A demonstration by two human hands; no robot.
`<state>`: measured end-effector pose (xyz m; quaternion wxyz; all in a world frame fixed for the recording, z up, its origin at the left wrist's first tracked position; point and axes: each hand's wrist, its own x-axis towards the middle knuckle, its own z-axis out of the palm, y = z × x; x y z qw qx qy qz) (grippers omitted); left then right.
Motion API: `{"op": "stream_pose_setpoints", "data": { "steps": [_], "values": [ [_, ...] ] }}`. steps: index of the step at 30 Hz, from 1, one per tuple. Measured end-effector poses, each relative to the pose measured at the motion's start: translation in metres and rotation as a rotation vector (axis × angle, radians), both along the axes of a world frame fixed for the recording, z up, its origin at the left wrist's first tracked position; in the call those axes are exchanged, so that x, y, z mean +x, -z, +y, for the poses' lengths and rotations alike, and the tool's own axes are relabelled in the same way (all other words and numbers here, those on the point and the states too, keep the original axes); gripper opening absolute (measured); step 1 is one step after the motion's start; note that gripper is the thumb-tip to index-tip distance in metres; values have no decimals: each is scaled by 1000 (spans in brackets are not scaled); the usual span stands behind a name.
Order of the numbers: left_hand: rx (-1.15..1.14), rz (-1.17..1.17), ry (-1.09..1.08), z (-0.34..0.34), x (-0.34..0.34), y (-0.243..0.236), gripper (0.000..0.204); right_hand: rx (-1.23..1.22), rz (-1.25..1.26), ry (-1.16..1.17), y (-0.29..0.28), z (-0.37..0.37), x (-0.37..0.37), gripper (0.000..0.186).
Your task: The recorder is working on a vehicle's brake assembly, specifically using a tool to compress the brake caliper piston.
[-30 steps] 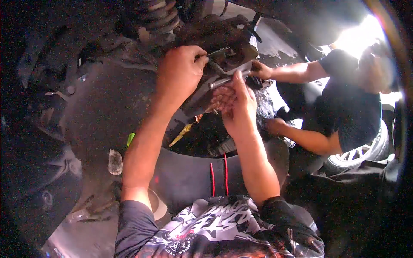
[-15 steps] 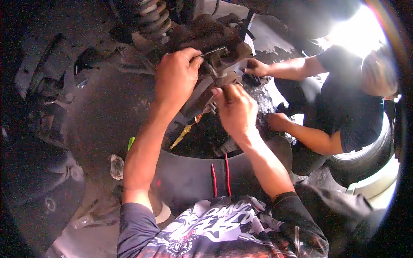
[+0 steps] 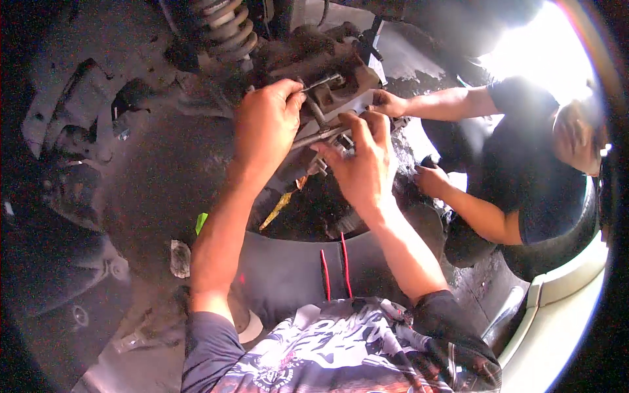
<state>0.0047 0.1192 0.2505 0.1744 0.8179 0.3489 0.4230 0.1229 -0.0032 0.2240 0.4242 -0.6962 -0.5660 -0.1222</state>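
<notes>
Our left hand point(image 3: 267, 124) pinches the thin metal rod point(image 3: 322, 82) before the brown metal assembly point(image 3: 311, 62). Our right hand point(image 3: 367, 160) curls by the metal bar point(image 3: 309, 139) below; whether it grips, we cannot tell. We should steady the bar, moving gently.

Grey floor point(image 3: 483, 278), white glare point(image 3: 547, 49) (upper right)

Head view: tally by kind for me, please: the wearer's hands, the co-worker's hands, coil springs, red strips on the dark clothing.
Wearer's hands, left hand and right hand: 2
Co-worker's hands: 2
Coil spring: 1
Red strips: 2
Total: 7
</notes>
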Motion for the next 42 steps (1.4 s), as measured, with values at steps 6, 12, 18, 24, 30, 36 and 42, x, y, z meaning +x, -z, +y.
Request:
{"op": "stream_pose_setpoints", "data": {
  "steps": [6, 12, 18, 24, 30, 36, 42],
  "values": [
    [-124, 0, 25, 9, -1, -1, 21, 23, 126, -61, 40, 18, 1, 31],
    [-275, -12, 39, 16, -8, -1, 18, -53, 1317, -441, 22, 25, -25, 49],
    [-47, 7, -32, 7, -7, 7, 21, 70, 291, 0, 18, -12, -2, 55],
    [-13, -51, 3, 4, -8, 12, 20, -9, 18, -64, 15, 1, -10, 60],
    [3, -62, -1, 1, -6, 10, 19, 53, 55, -95, 27, 14, -6, 42],
    [6, -52, -33, -2, -10, 7, 16, -183, 1627, -479, 18, 14, -27, 55],
    [16, -59, -27, -1, -7, 9, 20, 5, 169, -57, 15, -16, -3, 60]
  ]
}}
